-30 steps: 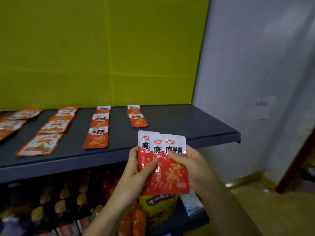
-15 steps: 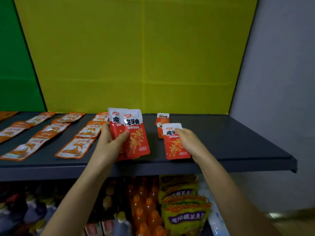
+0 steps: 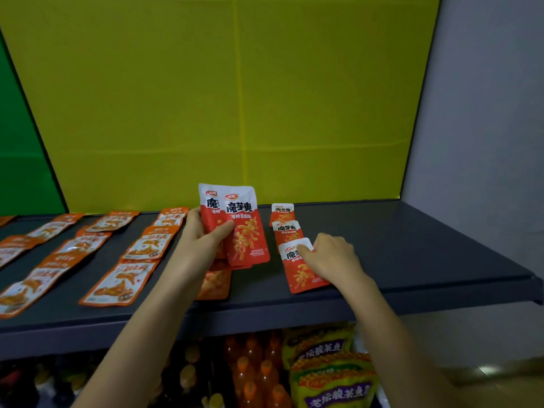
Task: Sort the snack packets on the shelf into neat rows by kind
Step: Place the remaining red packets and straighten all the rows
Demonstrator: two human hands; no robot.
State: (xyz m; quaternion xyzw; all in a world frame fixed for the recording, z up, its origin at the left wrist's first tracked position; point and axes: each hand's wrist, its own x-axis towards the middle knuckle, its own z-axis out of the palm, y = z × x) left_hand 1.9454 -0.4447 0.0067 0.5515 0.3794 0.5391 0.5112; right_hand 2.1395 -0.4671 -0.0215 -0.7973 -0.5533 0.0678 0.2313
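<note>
My left hand (image 3: 203, 241) holds a small stack of red-and-white snack packets (image 3: 241, 228) upright above the dark shelf (image 3: 412, 251). My right hand (image 3: 331, 257) rests on a single red packet (image 3: 300, 275) lying flat near the shelf's front edge, fingers pressing its upper part. Behind it lie two more red packets (image 3: 284, 223) in a row running to the back. Another red packet (image 3: 215, 282) lies under my left wrist. Rows of orange packets (image 3: 117, 282) cover the shelf's left part.
A yellow back panel (image 3: 235, 98) closes the shelf behind, with a green panel (image 3: 17, 157) at left and a grey wall (image 3: 485, 113) at right. Below the shelf stand orange drink bottles (image 3: 250, 372) and yellow-purple bags (image 3: 329, 375).
My right hand carried one red packet away from the stack and lowered it flat onto the shelf in front of the two red packets. My left hand kept the rest, moving up over the shelf.
</note>
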